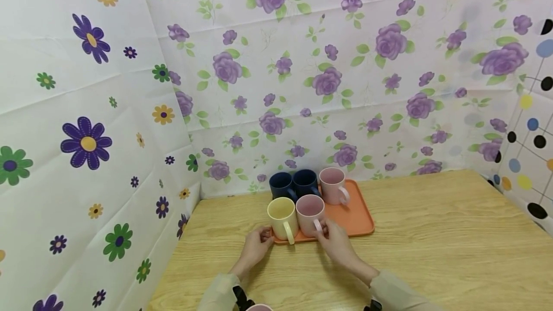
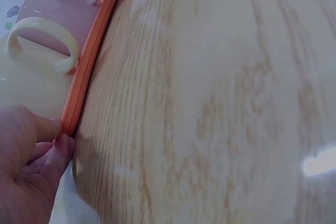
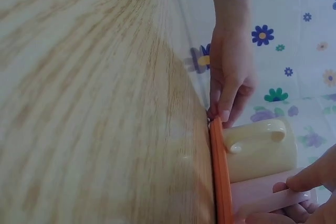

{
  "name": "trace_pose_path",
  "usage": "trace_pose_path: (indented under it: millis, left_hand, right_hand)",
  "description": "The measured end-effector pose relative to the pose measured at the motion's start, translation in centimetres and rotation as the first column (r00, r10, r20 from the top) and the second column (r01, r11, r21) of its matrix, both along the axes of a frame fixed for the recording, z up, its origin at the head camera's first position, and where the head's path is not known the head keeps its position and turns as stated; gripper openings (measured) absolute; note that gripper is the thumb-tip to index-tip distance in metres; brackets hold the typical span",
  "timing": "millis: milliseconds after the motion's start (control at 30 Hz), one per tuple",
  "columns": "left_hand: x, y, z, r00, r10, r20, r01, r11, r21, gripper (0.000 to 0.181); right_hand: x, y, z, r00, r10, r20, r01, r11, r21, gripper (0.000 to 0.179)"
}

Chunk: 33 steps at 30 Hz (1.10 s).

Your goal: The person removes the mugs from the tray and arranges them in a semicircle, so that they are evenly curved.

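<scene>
1. The left hand (image 1: 256,245) pinches the near left corner of a flat, orange, rectangular tray (image 1: 357,212) between thumb and fingers; light wood-grain tabletop (image 1: 436,229) runs along the tray's near edge.
2. At the bottom of the head view, a pink mug rim (image 1: 259,308) is cut off by the frame.
3. A dark blue left mug (image 1: 282,185) stands at the tray's back, its lower part hidden by the pale yellow mug (image 1: 281,217) in front, which stands by the near left corner.
4. A dark blue middle mug (image 1: 306,181) is half covered by the front pink mug (image 1: 308,215), beside the yellow one.
5. The right hand (image 1: 338,244) grips the front pink mug's handle, partly covering it.
6. The rear pink mug (image 1: 331,185) stands at the back, near the rose-printed white cloth (image 1: 294,109).
7. Bare orange floor fills the tray's near right; tabletop extends widely beyond its right edge.
</scene>
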<state>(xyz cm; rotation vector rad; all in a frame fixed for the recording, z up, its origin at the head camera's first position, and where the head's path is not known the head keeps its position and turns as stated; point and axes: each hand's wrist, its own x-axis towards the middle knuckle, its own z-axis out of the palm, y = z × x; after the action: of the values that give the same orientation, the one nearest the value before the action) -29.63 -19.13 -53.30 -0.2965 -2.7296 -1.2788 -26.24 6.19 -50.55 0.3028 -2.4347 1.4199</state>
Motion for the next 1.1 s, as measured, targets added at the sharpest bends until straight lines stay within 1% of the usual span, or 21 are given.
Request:
trace_pose_path:
  millis: [167,300,367,567,733,800,933,1100]
  left_hand:
    - [0.0,0.1,0.1,1.0,-0.002,0.001,0.002,1.0,0.009,0.03]
    - [0.0,0.1,0.1,1.0,-0.001,0.002,0.001,1.0,0.01,0.029]
    - [-0.1,0.1,0.1,1.0,-0.001,0.001,0.001,1.0,0.007,0.029]
    - [0.0,0.1,0.1,1.0,0.0,0.001,0.0,1.0,0.007,0.029]
    - [0.0,0.0,-0.1,1.0,-0.01,-0.016,0.01,1.0,0.005,0.029]
    - [-0.1,0.0,-0.2,1.0,-0.008,-0.019,0.008,1.0,0.007,0.029]
    - [-0.2,0.0,-0.4,1.0,-0.005,-0.023,0.006,1.0,0.027,0.028]
    - [-0.2,0.0,-0.4,1.0,-0.001,-0.022,0.002,1.0,0.03,0.028]
  right_hand:
    - [0.2,0.1,-0.3,0.995,-0.007,-0.098,0.011,0.999,0.043,0.013]
    - [0.2,0.2,-0.5,0.983,-0.013,-0.185,0.029,0.996,0.084,0.012]
    - [0.2,0.4,-0.6,0.978,-0.022,-0.209,0.043,0.994,0.1,0.012]
    - [0.2,1.0,-0.8,0.977,-0.045,-0.208,0.068,0.992,0.104,0.012]
    - [0.1,1.8,-0.7,0.978,-0.054,-0.2,0.075,0.992,0.099,0.012]
    - [0.0,2.2,-0.6,0.976,-0.059,-0.212,0.082,0.991,0.104,0.013]
    - [-0.1,3.2,-0.2,0.966,-0.073,-0.247,0.11,0.984,0.138,0.015]
    - [0.2,4.2,-0.2,0.944,-0.085,-0.318,0.138,0.979,0.148,0.02]
